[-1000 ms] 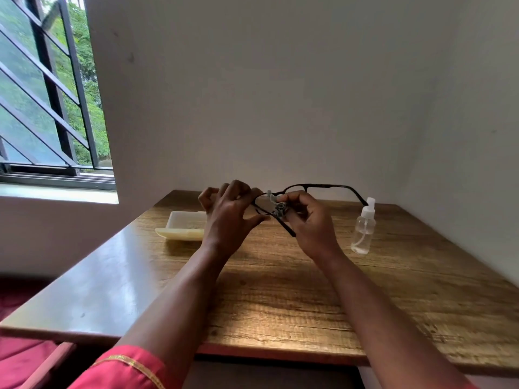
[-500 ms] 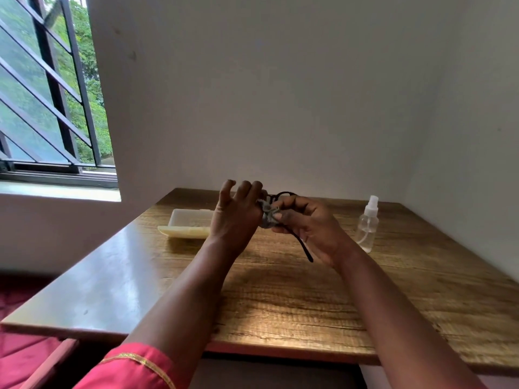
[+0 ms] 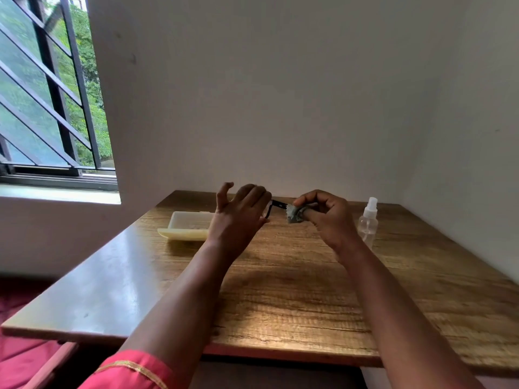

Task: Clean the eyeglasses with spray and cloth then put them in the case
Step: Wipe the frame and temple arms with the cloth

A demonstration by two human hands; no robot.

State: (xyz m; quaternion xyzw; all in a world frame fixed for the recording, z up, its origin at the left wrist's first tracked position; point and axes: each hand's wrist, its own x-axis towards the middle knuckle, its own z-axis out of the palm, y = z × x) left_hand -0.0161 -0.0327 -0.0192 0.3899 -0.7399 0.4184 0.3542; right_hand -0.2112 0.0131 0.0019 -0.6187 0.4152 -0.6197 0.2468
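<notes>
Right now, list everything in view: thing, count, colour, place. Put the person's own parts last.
eyeglasses: one, black frame, held above the table between both hands, mostly hidden
cloth: one, grey, bunched on the glasses' arm
spray bottle: one, clear with white top, upright on the table, far right
case: one, pale yellow, open, on the table, far left
table: one, brown wood grain, against the wall
window: one, dark bars, upper left, greenery outside
sleeve: one, pink with gold trim, bottom left
left hand: one, holds the glasses' front end, outer fingers spread
right hand: one, fingers pinch the cloth
</notes>
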